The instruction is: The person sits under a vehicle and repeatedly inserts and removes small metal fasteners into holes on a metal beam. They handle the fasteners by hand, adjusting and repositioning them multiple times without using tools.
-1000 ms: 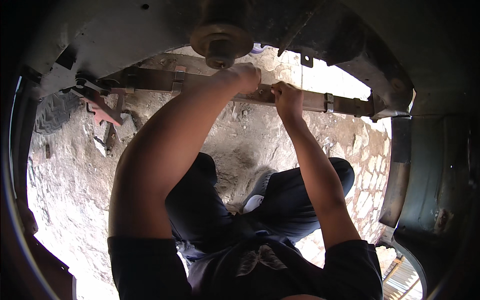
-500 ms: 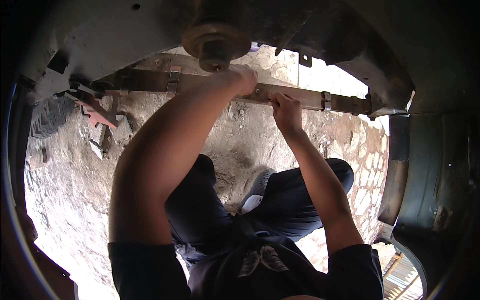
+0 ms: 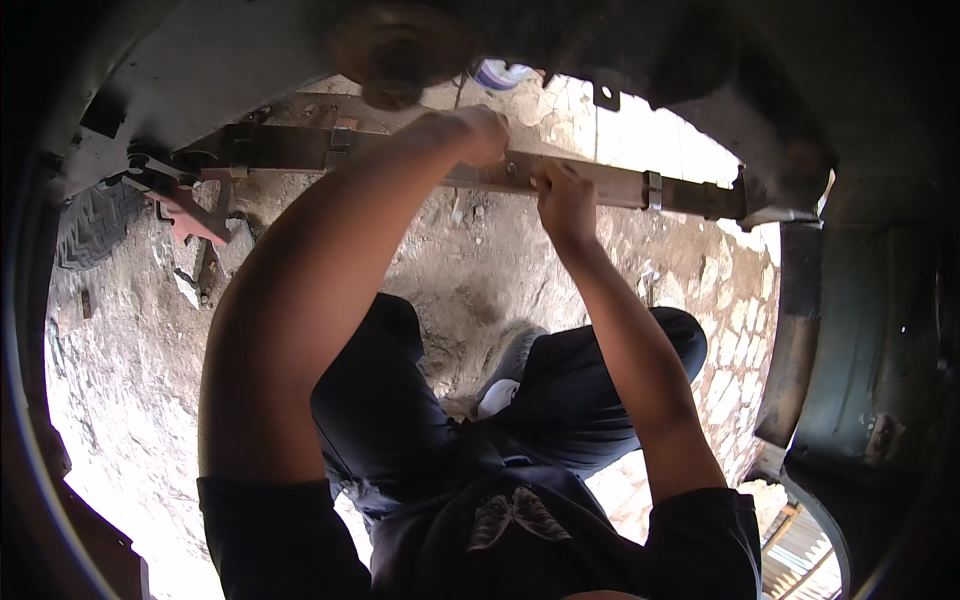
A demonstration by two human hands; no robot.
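Observation:
A long rusty leaf spring (image 3: pixel 620 184) runs across the upper part of the view, under a dark vehicle body. My left hand (image 3: pixel 484 137) is closed at the spring's middle, its wrist bent over the top edge. Its fingertips are hidden. Just to the right, my right hand (image 3: pixel 567 200) has its fingers curled together against the spring's near edge. Whatever lies between those fingers is too small or hidden to make out. A small round bolt head or hole (image 3: pixel 512 169) shows on the spring between the hands. Metal clips (image 3: pixel 653 190) wrap the spring on either side.
A round rusty metal part (image 3: pixel 400 50) hangs above my left hand. Farther left are a red metal piece (image 3: pixel 193 217), broken blocks (image 3: pixel 232 248) and a tyre (image 3: pixel 95 232). A blue-and-white container (image 3: pixel 500 74) stands beyond the spring. Dark body panels (image 3: pixel 860 340) close in at the right.
The view has shifted slightly, so the spring and both hands sit a little higher in it. More of the blue-and-white container shows. Both hands remain at the same part of the spring.

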